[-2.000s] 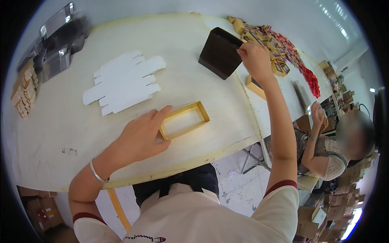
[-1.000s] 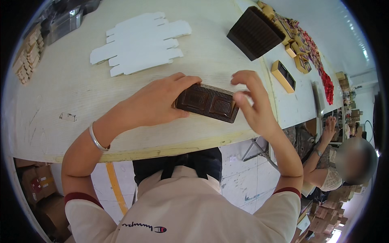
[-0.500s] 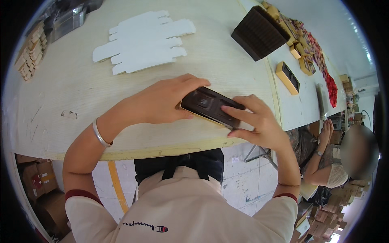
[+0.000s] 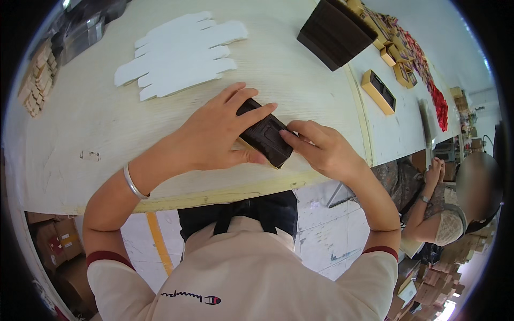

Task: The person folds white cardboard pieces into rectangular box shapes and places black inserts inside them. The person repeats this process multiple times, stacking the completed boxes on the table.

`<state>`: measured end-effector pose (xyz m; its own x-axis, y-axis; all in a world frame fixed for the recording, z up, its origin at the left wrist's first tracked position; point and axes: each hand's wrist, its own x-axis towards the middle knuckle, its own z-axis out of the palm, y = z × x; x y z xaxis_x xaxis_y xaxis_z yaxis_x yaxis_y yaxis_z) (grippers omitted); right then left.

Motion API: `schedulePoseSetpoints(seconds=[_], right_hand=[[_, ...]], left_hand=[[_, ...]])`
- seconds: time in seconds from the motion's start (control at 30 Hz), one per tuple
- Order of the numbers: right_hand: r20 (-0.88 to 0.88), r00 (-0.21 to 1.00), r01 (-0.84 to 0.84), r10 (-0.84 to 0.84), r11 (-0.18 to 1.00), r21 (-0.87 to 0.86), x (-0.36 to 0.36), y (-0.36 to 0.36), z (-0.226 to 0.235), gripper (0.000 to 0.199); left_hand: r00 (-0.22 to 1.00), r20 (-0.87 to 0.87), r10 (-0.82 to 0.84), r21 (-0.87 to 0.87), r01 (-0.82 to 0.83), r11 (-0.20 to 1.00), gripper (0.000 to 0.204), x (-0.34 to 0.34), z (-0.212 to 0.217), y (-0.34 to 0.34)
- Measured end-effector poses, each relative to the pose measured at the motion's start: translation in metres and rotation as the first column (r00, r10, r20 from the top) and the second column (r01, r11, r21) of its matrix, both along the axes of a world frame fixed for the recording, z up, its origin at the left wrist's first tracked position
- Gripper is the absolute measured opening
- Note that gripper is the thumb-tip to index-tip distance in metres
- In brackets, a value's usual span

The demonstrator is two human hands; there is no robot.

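A small gold box (image 4: 247, 145) with a dark brown plastic tray (image 4: 273, 140) in its top lies tilted between my hands, near the table's front edge. My left hand (image 4: 214, 128) is wrapped round its far left end, with the thumb along the near side and fingers across the top. At the tray's right edge, the thumb and fingers of my right hand (image 4: 321, 147) are pressed together on the rim. My left fingers cover part of the tray.
Flat white carton blanks (image 4: 179, 56) lie stacked beyond my left hand. Nested dark brown trays (image 4: 336, 35) stand at the far right, near another gold box (image 4: 378, 92) and red packets (image 4: 439, 109). Pale small blocks (image 4: 38, 80) are piled far left. A co-worker (image 4: 436, 214) sits at right.
The box has turned more toward me and shifted slightly left. My left fingers have spread over its top, and my right hand has moved left from the end to the tray's edge.
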<state>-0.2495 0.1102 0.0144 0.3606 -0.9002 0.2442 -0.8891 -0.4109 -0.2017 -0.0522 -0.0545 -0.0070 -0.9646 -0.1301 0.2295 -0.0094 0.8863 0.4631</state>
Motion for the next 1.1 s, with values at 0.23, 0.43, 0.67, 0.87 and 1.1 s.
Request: schedulePoseSetpoints(seconds=[0.23, 0.43, 0.67, 0.87, 1.1], right_hand=[[0.294, 0.946, 0.101, -0.137, 0.986, 0.133, 0.015, 0.005, 0.008, 0.038], [0.426, 0.873, 0.181, -0.238, 0.969, 0.170, 0.022, 0.012, -0.006, 0.044], [-0.026, 0.958, 0.280, -0.287, 0.948, -0.153, 0.044, 0.017, -0.014, 0.053], [0.106, 0.961, 0.265, -0.254, 0.959, -0.103, 0.024, 0.020, -0.027, 0.045], [0.116, 0.754, 0.656, -0.646, 0.751, -0.079, -0.147, 0.091, -0.006, 0.047]], left_hand=[[0.997, 0.041, 0.061, -0.107, -0.056, 0.993, 0.066, 0.000, 0.004, 0.007], [0.994, 0.104, 0.041, -0.158, -0.024, 0.987, 0.075, 0.001, 0.011, 0.006], [0.997, 0.077, -0.002, -0.337, 0.028, 0.941, 0.079, 0.005, 0.002, 0.010], [0.996, 0.082, 0.035, -0.272, -0.011, 0.962, 0.081, 0.006, 0.003, 0.011], [0.883, 0.098, 0.459, -0.299, -0.414, 0.860, 0.057, 0.043, 0.022, -0.067]])
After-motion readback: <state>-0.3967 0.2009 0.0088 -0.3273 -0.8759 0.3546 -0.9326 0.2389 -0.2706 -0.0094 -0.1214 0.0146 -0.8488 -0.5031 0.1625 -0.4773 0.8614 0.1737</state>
